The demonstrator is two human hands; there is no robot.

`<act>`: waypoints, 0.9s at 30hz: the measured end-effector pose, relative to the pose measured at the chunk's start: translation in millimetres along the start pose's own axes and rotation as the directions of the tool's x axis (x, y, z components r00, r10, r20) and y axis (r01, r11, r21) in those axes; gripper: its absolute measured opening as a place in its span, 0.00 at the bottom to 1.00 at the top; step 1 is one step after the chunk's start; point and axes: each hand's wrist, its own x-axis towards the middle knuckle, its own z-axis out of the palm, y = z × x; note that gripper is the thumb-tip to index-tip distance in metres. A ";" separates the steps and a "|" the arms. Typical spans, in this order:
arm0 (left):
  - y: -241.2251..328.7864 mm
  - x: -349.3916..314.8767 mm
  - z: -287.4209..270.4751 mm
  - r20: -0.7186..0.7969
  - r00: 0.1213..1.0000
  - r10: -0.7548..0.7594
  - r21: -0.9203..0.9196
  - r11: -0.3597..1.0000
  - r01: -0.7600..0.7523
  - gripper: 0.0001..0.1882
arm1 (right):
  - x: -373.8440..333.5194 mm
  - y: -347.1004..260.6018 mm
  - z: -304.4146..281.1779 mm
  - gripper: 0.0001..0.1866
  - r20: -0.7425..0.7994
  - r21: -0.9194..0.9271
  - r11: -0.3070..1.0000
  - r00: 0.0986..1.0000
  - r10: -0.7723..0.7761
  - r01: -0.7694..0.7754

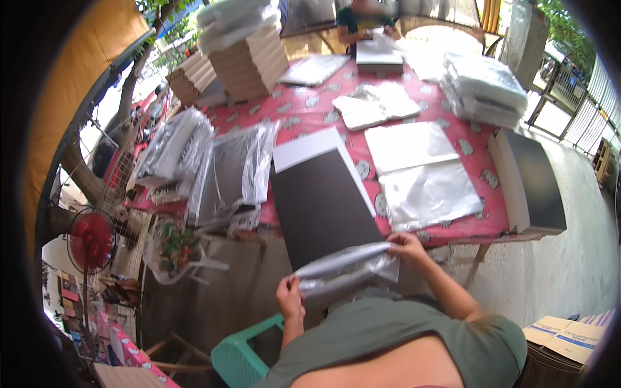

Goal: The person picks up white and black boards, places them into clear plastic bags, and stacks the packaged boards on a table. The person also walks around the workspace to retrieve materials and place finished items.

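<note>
Head view: The left hand is closed on the left end of a clear sleeve. The right hand pinches the same sleeve at its right end, thumb and fingers together. The sleeve is held stretched between the two hands, in front of the wearer's body. A black board lies slanted on top of a white board; its near end extends past the edge of the pink table and meets the sleeve. Whether that end sits inside the sleeve cannot be told.

Right of the boards lie flat plastic bags, with a black-topped stack at the table's right end. To the left lie a wrapped board and, beside it, a wrapped bundle. Brown stacks stand at the far left corner. A co-worker is at the far side. A green stool stands near the left forearm.
</note>
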 end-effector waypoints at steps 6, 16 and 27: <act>4.5 23.3 0.9 0.149 0.984 0.097 -0.126 0.989 -0.078 0.06 | 0.9 -34.4 11.4 0.10 0.001 -0.048 0.999 1.000 0.001 -0.001; 201.2 49.4 7.8 0.751 0.416 0.513 -0.652 0.674 0.348 0.20 | 26.2 -221.1 67.4 0.16 0.205 -0.131 0.930 0.927 -0.315 0.345; 294.7 205.1 109.4 0.427 0.811 0.401 -0.478 0.861 -0.174 0.09 | 228.1 -331.1 78.0 0.27 0.502 -0.518 0.451 0.685 -0.528 0.727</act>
